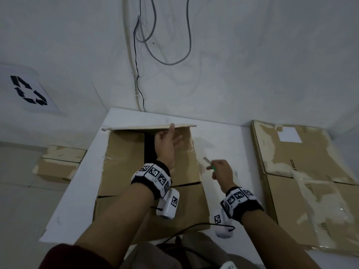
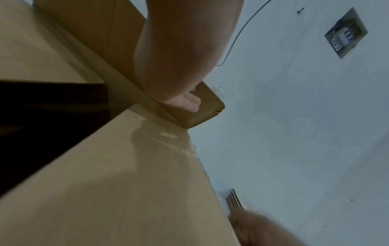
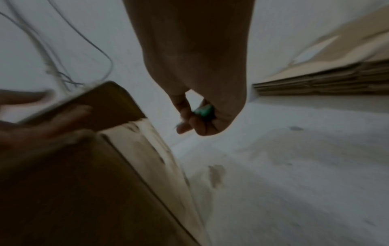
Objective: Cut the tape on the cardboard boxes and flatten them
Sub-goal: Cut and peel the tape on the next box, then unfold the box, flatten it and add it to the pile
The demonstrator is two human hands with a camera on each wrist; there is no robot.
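Head view: cardboard box (image 1: pixel 149 171) at table (image 1: pixel 223 144) centre; left hand (image 1: pixel 168 146), fingers straight, lifts the 12 o'clock flap (image 1: pixel 149 127). Left wrist view: flap looks stiff, light; take its edge. Right wrist view: right hand (image 3: pixel 202 116) clenches green-handled cutter (image 3: pixel 203 110).

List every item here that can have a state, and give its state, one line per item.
cardboard box: on the table, top open, far flap raised.
far flap: upright, left hand against it, fingers straight.
utility knife: gripped in the right hand, blade out, clear of the box.
flattened boxes: stacked flat at the right.
boxes on the floor: look unflattened.
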